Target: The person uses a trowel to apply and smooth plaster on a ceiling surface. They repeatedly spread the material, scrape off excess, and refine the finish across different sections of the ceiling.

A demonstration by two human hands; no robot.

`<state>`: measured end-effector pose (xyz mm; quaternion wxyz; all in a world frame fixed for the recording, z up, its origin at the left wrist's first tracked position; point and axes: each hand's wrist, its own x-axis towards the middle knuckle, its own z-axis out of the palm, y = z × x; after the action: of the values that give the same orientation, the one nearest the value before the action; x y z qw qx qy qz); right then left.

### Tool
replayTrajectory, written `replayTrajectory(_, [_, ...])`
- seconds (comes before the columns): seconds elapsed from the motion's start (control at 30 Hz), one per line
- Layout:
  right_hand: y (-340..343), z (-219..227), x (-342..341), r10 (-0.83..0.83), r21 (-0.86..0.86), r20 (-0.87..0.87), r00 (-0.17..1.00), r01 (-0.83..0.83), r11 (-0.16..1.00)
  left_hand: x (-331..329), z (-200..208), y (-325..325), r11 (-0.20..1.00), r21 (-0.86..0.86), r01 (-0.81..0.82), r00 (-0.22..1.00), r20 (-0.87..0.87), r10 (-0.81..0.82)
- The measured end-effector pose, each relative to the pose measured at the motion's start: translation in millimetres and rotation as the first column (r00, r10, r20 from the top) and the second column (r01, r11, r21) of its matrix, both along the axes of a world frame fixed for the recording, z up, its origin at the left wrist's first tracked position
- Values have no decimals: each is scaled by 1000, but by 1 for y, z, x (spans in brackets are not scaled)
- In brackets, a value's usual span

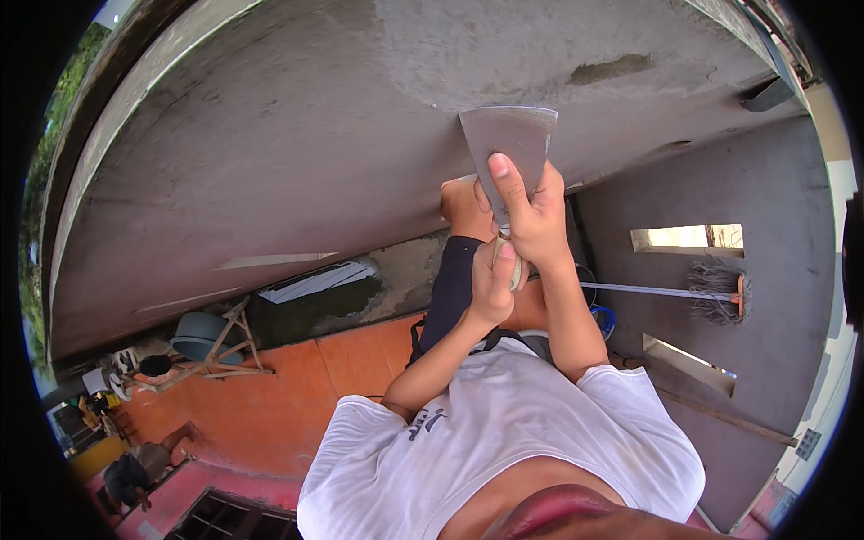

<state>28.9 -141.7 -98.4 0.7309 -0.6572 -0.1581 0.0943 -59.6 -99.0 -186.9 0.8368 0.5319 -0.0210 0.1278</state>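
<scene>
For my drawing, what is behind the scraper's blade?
Fingertips of the right hand show past its left edge, a leg and grey wall beyond; what the blade covers is hidden.

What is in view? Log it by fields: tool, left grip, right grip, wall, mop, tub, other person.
tool: scraper, broad metal blade toward the wall
left grip: closed round the handle
right grip: on the blade, thumb along its face
wall: grey, one dark patch
mop: grey strands, by the side wall
tub: by a wooden stand
other person: lower left, background
</scene>
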Motion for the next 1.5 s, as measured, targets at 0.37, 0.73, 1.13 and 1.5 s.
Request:
replayTrajectory(0.37, [15,-5,1,119,151,-17,993,-115,982,-6,7,9,996,27,-87,995,-38,88])
replayTrajectory(0.73, [4,-7,3,119,140,-134,984,-100,985,-8,4,2,988,123,-97,992,-62,106])
replayTrajectory(1.13, [22,-7,-6,41,246,-146,988,-4,969,-15,15,21,955,259,-148,974,-127,186])
replayTrajectory(1.5, [24,-6,-4,83,302,-143,986,-36,953,-13,16,24,938,280,-202,971,-69,230])
